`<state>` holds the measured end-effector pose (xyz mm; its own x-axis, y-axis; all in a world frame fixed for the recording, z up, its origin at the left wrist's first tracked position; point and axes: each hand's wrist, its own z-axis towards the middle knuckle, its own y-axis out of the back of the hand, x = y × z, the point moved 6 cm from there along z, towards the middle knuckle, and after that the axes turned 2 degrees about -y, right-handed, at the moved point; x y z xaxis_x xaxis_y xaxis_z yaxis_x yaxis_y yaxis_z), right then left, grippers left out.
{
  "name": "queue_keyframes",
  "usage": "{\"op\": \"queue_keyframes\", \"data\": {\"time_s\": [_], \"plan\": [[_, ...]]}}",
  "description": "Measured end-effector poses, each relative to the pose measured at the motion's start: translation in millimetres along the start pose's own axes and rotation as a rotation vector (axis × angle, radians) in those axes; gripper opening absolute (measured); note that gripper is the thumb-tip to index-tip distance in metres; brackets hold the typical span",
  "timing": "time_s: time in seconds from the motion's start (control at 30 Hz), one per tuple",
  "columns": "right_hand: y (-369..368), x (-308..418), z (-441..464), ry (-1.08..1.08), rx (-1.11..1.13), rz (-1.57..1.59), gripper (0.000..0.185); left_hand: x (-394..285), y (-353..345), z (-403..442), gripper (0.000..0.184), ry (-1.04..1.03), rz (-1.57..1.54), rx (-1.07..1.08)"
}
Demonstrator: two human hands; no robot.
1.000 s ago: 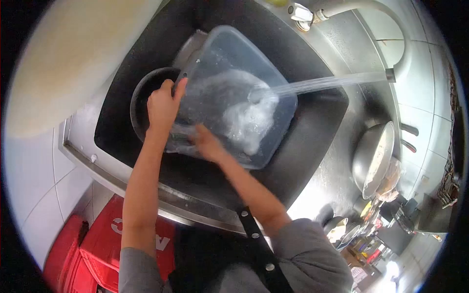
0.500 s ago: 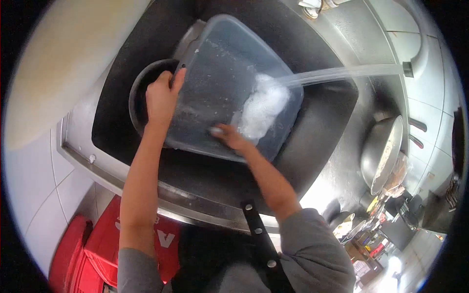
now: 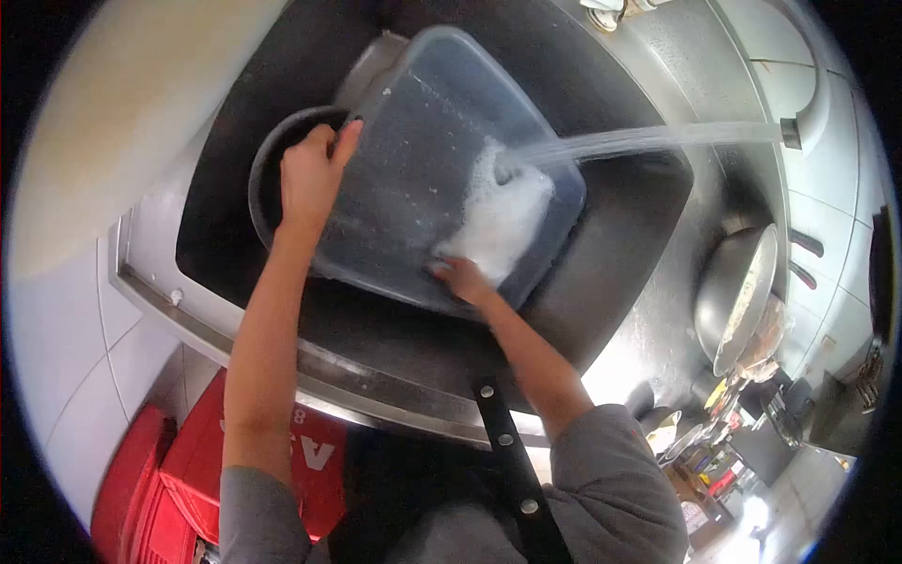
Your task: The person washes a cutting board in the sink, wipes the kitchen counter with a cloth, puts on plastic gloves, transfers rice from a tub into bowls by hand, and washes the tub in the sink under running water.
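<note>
A grey plastic tub (image 3: 404,188) lies tilted in the dark sink (image 3: 620,244), with foamy water (image 3: 503,211) pooled at its right side. Its upper left rim is gripped by my left hand (image 3: 315,179), fingers wrapped over the edge. Inside the tub, near its lower wall, my right hand (image 3: 465,280) is closed around something small and greyish that I cannot make out. From the faucet (image 3: 792,133) a stream of water falls into the foam. A round dark pan (image 3: 266,183) sits behind my left hand, partly hidden by the tub.
On the counter at the right stands a metal wok (image 3: 733,301), with two dark-handled utensils (image 3: 805,244) beyond it. Red crates (image 3: 193,470) are below the sink's front edge at the lower left. A large pale rounded object (image 3: 122,122) fills the upper left.
My right hand has swept from the tub's left part towards its lower right, beside the foam. My left hand keeps its hold on the rim. The foam has shifted and the view has moved slightly.
</note>
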<state>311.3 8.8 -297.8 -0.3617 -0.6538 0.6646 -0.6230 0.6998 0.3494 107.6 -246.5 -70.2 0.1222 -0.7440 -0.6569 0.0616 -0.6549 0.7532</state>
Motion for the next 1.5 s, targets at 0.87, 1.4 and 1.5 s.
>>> {"op": "queue_keyframes", "data": {"time_s": [0.87, 1.4, 1.5], "plan": [[176.8, -60.5, 28.9, -0.111, -0.669, -0.979, 0.046, -13.1, -7.4, 8.4, 0.044, -0.108, -0.033, 0.032], [152.5, 79.3, 157.0, 0.177, -0.933, -0.657, 0.056, -7.6, -9.3, 11.1, 0.041, -0.089, 0.039, 0.03], [137.5, -23.4, 109.1, -0.087, -0.88, -0.799, 0.063, -10.8, -10.9, 8.7, 0.041, -0.073, 0.002, 0.026]]}}
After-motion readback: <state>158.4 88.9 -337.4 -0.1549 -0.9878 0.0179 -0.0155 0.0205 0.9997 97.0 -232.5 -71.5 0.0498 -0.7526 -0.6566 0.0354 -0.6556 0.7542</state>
